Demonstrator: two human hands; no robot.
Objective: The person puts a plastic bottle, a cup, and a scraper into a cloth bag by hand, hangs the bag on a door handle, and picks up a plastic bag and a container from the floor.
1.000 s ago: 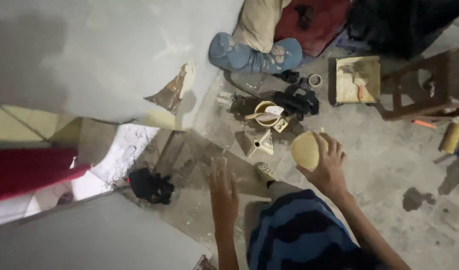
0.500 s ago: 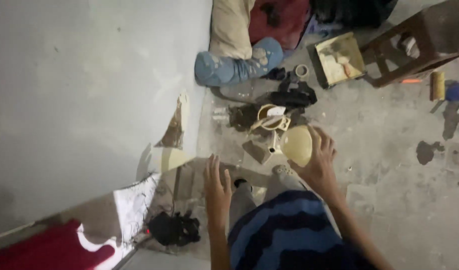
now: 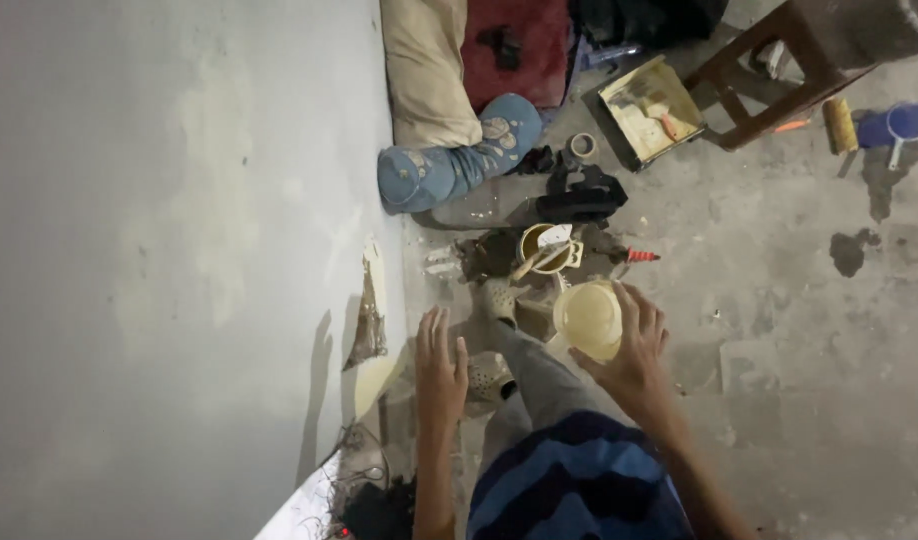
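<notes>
Right now the right hand (image 3: 634,355) wraps its fingers round a cream cup (image 3: 587,318), mouth facing left; left hand (image 3: 439,375) is empty w/ fingers spread, near the wall (image 3: 179,250).

Few packages or labels show, and no signs or screens. A small white tag or label (image 3: 555,236) lies across the mouth of a round yellowish pot (image 3: 545,248) standing on the concrete floor (image 3: 799,330), a short way out from the foot of the grey wall (image 3: 179,250). Whether it is stuck to the pot cannot be told. Near the floor's far edge sits 1 shallow, square, cream-smeared tray (image 3: 647,110) with dark sides, its make unclear.
</notes>
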